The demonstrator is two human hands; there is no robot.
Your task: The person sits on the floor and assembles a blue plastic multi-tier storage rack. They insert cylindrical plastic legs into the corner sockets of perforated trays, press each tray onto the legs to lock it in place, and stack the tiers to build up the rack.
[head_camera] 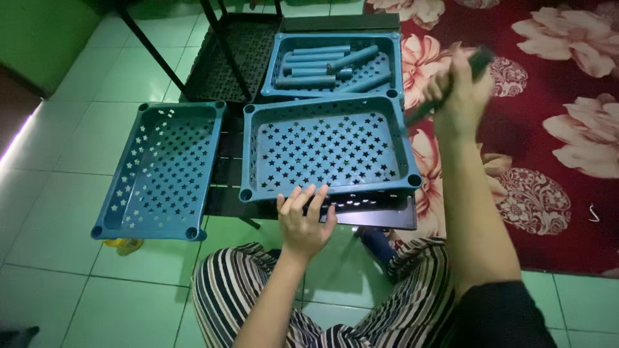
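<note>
A: Your left hand [303, 222], quick?

B: Low and central, palm down, fingers [308, 198] spread and pointing away from you, forearm running straight up from your lap.

A: And your right hand [459, 96]?

B: Raised higher on the right, curled into a tight fist, knuckles toward the camera, slightly blurred. Your right forearm stretches long from the lower right, elbow bent near your body, dark sleeve at the upper arm.

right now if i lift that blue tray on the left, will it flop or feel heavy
The left tray probably stays stiff: it looks like moulded plastic with raised walls. Likely light, since star holes riddle it. Its far end rests on the black rack, so it may slide.
</note>
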